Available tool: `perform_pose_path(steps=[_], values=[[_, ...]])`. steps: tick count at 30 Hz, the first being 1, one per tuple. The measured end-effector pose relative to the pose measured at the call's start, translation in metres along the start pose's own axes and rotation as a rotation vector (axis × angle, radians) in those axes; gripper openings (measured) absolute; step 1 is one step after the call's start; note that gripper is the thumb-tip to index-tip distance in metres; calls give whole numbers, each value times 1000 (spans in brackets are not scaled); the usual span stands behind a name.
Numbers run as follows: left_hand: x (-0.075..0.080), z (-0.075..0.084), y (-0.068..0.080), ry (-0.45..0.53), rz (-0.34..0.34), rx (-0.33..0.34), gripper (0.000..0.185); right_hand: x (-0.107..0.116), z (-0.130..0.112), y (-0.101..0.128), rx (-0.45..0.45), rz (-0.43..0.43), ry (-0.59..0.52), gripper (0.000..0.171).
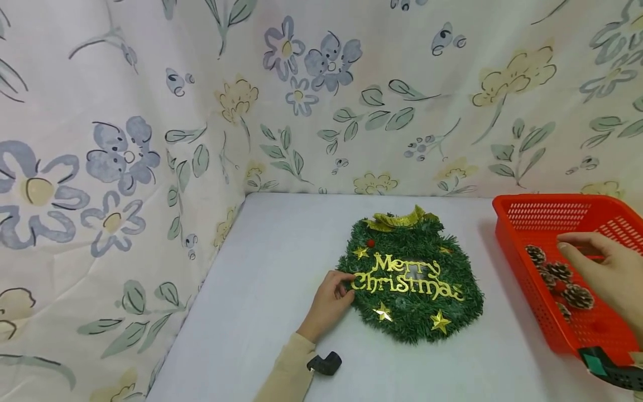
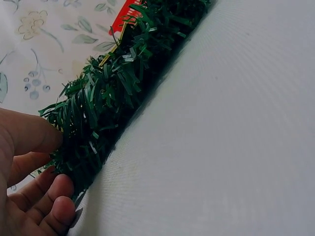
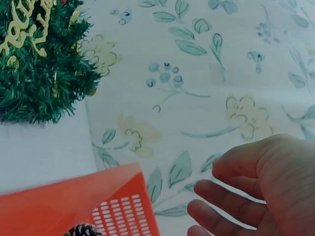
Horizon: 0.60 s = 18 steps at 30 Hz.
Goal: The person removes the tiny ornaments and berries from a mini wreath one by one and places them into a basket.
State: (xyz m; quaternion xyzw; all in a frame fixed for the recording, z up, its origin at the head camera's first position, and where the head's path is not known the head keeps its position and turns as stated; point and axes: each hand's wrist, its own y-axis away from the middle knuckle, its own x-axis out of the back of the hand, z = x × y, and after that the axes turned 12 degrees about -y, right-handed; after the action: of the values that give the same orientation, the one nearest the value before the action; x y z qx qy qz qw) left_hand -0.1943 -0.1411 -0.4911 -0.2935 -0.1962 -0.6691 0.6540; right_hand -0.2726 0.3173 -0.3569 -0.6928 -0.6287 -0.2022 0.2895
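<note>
Left hand (image 1: 329,304) down on the white table (image 1: 261,290), fingertips curled in and pinching the left edge of the green tinsel wreath (image 1: 412,312), right by the gold "Merry Christmas" lettering (image 1: 404,277). Seen up close from the left wrist: thumb and fingers (image 2: 44,206) pressed into the tinsel fringe (image 2: 98,113), wreath lying flat on the tabletop (image 2: 221,137). Wreath sitting mid-table, a little towards the far side, gold bow (image 1: 397,219) at its far edge, gold stars (image 1: 440,322) scattered along the near rim, a small red berry (image 1: 370,243) near the bow. Right hand (image 1: 603,273) hovering over the red plastic basket (image 1: 527,209) at the right of the table, fingers stretched out loosely, holding nothing, just above the pine cones (image 1: 577,296) lying in the basket. From the right wrist: relaxed, slightly spread fingers (image 3: 231,204) in the air, basket rim (image 3: 64,201) below, one pine cone (image 3: 81,230) peeking in at the bottom edge, wreath (image 3: 39,83) off to the far left. Basket well apart from the wreath, bare tabletop between them. Floral cloth (image 1: 125,139) draped behind and along the left side. Beige sleeve (image 1: 288,368) on the left arm, black wrist mount (image 1: 325,363) just beside it
</note>
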Motion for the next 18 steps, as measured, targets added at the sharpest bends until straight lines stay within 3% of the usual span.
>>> perform_pose_path(steps=[9,18], values=[[0,-1,1,-8,-2,14,31,-6,-14,0,-54,-28,21,51],[-1,-1,0,6,-5,24,29,-16,-31,-1,29,-53,-43,46]])
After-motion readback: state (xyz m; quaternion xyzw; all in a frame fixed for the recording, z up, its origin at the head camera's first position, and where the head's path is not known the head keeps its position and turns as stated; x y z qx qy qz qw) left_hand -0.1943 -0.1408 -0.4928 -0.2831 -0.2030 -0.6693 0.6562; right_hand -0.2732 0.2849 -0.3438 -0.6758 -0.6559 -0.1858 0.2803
